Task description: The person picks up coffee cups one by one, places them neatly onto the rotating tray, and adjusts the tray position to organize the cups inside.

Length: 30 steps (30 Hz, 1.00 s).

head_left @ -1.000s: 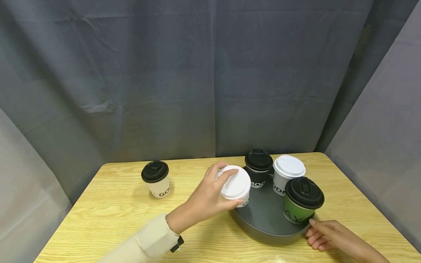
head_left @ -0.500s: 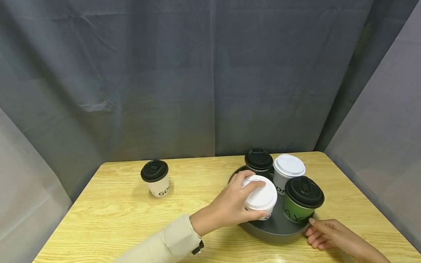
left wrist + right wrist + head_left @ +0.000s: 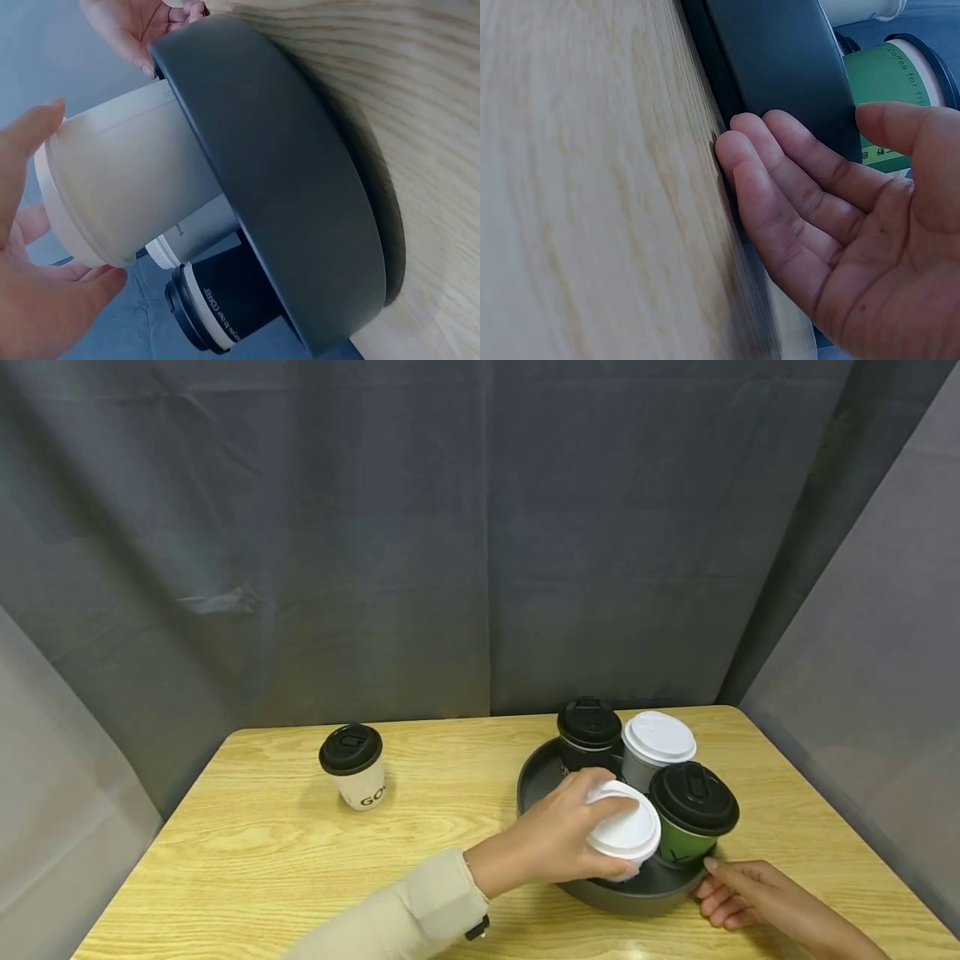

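Note:
My left hand [image 3: 555, 839] grips a white paper coffee cup [image 3: 135, 165] around its white lid, thumb on the near side and fingers on the far side. The cup stands at the near part of a round dark grey tray [image 3: 633, 906], its base hidden behind the tray's wall in the left wrist view. At the tray's right front edge, my right hand [image 3: 757, 897] pinches the rim, with the thumb on top and curled fingers against the outer wall. Beside the held cup is a green cup with a black lid [image 3: 693, 802].
A black cup [image 3: 588, 731] and a white-lidded cup [image 3: 660, 743] stand at the back of the tray. Apart from them, a cream cup with a black lid [image 3: 356, 768] stands on the wooden table [image 3: 247, 843] at left. Grey cloth [image 3: 375, 543] hangs behind the table.
My left hand has carried the white cup rightward and toward me, from the tray's left edge to beside the green cup. My right hand has stayed at the rim.

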{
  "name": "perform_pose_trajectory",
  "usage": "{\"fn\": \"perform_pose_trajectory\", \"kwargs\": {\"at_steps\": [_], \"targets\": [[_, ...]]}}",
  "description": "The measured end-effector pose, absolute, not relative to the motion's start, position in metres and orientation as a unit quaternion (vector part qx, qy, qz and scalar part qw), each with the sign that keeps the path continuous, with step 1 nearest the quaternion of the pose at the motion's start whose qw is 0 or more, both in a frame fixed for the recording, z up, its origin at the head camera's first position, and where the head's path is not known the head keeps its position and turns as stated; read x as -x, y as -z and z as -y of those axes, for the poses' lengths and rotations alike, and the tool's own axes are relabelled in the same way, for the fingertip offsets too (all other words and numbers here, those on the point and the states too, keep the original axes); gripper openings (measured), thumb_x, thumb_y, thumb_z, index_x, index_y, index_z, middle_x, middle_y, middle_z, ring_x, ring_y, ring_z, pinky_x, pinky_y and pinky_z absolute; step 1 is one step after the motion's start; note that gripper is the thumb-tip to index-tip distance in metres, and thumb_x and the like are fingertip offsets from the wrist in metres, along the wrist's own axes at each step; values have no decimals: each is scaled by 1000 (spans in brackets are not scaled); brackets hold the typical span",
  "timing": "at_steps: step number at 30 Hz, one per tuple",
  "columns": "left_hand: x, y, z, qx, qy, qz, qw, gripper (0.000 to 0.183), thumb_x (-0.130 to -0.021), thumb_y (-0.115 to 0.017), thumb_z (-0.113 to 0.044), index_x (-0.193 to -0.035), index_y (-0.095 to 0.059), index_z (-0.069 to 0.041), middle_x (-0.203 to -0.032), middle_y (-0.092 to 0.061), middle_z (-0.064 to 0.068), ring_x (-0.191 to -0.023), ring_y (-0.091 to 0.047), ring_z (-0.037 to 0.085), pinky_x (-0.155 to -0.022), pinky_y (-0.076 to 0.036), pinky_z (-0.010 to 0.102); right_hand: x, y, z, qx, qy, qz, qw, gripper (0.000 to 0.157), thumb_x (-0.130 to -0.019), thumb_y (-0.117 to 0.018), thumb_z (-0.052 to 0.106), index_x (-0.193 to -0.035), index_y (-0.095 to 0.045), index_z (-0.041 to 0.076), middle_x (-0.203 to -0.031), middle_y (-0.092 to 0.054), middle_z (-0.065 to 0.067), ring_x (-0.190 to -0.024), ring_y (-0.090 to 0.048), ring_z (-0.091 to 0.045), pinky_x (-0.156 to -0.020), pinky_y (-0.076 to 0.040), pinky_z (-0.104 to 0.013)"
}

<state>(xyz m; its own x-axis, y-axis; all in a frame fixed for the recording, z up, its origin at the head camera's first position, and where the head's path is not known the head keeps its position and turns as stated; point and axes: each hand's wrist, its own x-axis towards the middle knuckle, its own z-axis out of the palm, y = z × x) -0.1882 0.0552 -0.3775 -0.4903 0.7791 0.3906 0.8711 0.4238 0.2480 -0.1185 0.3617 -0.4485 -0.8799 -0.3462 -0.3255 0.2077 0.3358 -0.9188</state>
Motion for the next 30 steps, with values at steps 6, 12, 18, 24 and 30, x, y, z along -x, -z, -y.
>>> {"fn": "perform_pose_trajectory", "kwargs": {"at_steps": [6,12,18,24,30], "targets": [[185,381,-63,500,195,834,128,60,-77,-73,-55,-127,-62,-25,-136,-42,5,-122,-45,15,-96,-40,18,117,452,-361,47,571,-785,235,52,-106,-29,28,-99,-64,-9,-89,-68,-6,-77,-66,-16,-69,-56,-31],[183,384,-69,489,186,842,131,59,-78,-70,-58,-126,-62,-26,-136,-43,6,-122,-45,16,-97,-40,19,117,454,-361,63,578,-778,237,52,-106,-27,26,-99,-63,-11,-89,-68,-7,-76,-66,-16,-69,-56,-30],[185,383,-71,489,185,841,138,60,-78,-71,-58,-126,-61,-25,-135,-43,7,-121,-45,17,-97,-40,19,118,452,-361,56,576,-781,235,52,-106,-29,28,-99,-64,-9,-90,-68,-7,-77,-66,-16,-69,-57,-31],[185,383,-71,494,184,837,143,60,-78,-71,-57,-127,-61,-23,-135,-43,9,-121,-45,18,-97,-40,19,118,452,-362,54,577,-781,232,52,-106,-28,28,-99,-64,-9,-89,-68,-7,-77,-66,-16,-69,-57,-31],[185,383,-71,496,184,836,144,61,-79,-70,-57,-128,-60,-23,-135,-42,9,-122,-45,18,-96,-41,19,118,452,-361,49,574,-784,231,52,-106,-29,29,-99,-64,-9,-90,-68,-7,-77,-66,-17,-69,-57,-31]]}}
